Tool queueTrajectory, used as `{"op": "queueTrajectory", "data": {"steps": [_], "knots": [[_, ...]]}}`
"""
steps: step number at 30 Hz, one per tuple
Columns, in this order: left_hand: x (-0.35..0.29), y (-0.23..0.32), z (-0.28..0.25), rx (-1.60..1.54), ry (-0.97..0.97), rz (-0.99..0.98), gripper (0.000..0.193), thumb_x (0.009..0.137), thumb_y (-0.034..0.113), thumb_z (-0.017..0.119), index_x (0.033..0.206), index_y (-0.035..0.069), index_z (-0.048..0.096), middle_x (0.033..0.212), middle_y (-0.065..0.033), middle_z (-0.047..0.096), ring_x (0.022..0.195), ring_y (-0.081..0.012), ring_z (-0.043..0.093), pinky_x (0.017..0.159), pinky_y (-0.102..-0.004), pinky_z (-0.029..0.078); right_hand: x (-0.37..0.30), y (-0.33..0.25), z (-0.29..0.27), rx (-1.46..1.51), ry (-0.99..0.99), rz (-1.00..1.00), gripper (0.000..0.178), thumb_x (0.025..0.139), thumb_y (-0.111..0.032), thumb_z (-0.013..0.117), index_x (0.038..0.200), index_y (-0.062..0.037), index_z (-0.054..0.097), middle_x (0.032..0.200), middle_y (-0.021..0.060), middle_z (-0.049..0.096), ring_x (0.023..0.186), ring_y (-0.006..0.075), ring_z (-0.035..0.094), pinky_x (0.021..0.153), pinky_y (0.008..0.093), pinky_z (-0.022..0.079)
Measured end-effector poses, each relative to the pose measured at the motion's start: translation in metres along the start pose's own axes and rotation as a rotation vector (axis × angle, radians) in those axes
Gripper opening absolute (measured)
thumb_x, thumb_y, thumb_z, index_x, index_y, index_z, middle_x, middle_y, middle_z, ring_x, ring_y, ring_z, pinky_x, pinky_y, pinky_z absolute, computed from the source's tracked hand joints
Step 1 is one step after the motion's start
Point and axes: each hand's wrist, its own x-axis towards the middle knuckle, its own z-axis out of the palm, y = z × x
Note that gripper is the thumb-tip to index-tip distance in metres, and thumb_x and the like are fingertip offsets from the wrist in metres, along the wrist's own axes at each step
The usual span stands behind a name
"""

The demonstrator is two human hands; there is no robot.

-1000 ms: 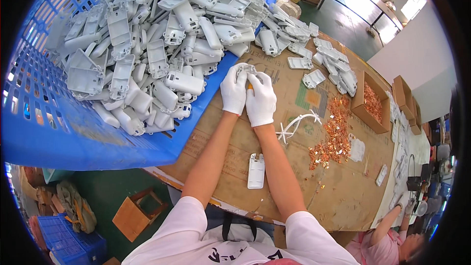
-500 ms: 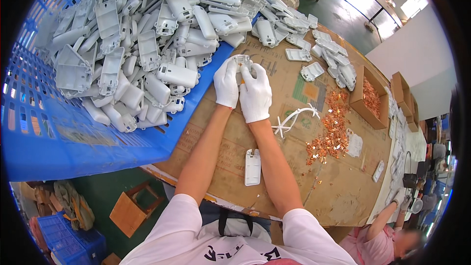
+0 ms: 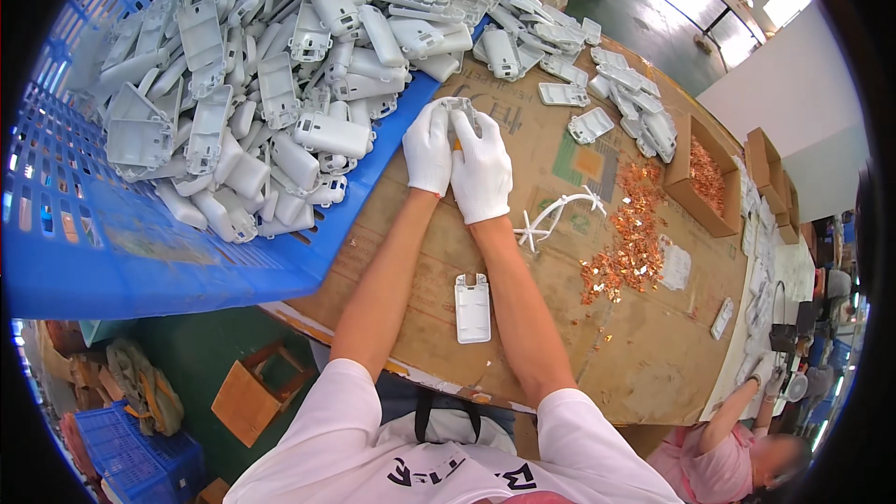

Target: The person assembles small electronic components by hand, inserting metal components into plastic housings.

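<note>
Above the cardboard-covered table, beside the blue crate, both my hands wear white gloves and meet around one grey-white plastic casing [image 3: 457,105]. My left hand [image 3: 428,154] has its fingers wrapped along the casing's left side. The fingers of my right hand [image 3: 483,173] press on it from the right. A small orange thing [image 3: 456,145] shows between the hands; its kind is hidden by the gloves. Between my forearms another white plastic casing [image 3: 473,309] lies on the table, its hollow side up.
At left, a blue crate [image 3: 177,285] is heaped with casings. More casings [image 3: 639,112] lie at the table's far side. Small copper-coloured metal pieces [image 3: 625,243] are spread to the right, near a cardboard box [image 3: 702,196] and a white plastic strip [image 3: 558,215]. Another person [image 3: 719,467] works at lower right.
The view has shifted slightly. My hands stay together on the casing, with only small finger movement.
</note>
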Motion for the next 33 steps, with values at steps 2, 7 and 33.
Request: {"op": "queueTrajectory", "data": {"steps": [2, 7, 33], "knots": [[0.001, -0.001, -0.002, 0.203, -0.002, 0.107, 0.031, 0.099, 0.014, 0.043, 0.105, -0.004, 0.067, 0.100, -0.0153, 0.071, 0.091, -0.0227, 0.068, 0.084, -0.0333, 0.051, 0.000, 0.000, -0.002, -0.010, -0.038, 0.006, 0.043, 0.076, 0.001, 0.061, 0.117, -0.0122, 0.067, 0.116, 0.0143, 0.061, 0.095, 0.0336, 0.065, 0.079, 0.0409, 0.055], [-0.002, 0.000, -0.005, 0.210, 0.020, 0.071, 0.031, 0.098, 0.014, 0.043, 0.106, -0.004, 0.067, 0.101, -0.0169, 0.071, 0.092, -0.0276, 0.068, 0.085, -0.0354, 0.051, -0.007, 0.001, 0.002, -0.024, -0.068, 0.005, 0.039, 0.080, -0.003, 0.062, 0.118, -0.0134, 0.067, 0.120, 0.0163, 0.063, 0.091, 0.0348, 0.068, 0.075, 0.0417, 0.056], [0.001, -0.001, -0.002, 0.255, 0.048, 0.047, 0.033, 0.095, 0.015, 0.046, 0.106, -0.007, 0.068, 0.099, -0.0129, 0.072, 0.089, -0.0211, 0.067, 0.080, -0.0322, 0.053, -0.012, 0.002, 0.008, -0.043, -0.029, 0.039, 0.016, 0.083, -0.013, 0.058, 0.098, -0.0072, 0.058, 0.097, 0.0140, 0.054, 0.081, 0.0300, 0.063, 0.061, 0.0393, 0.056]]}}
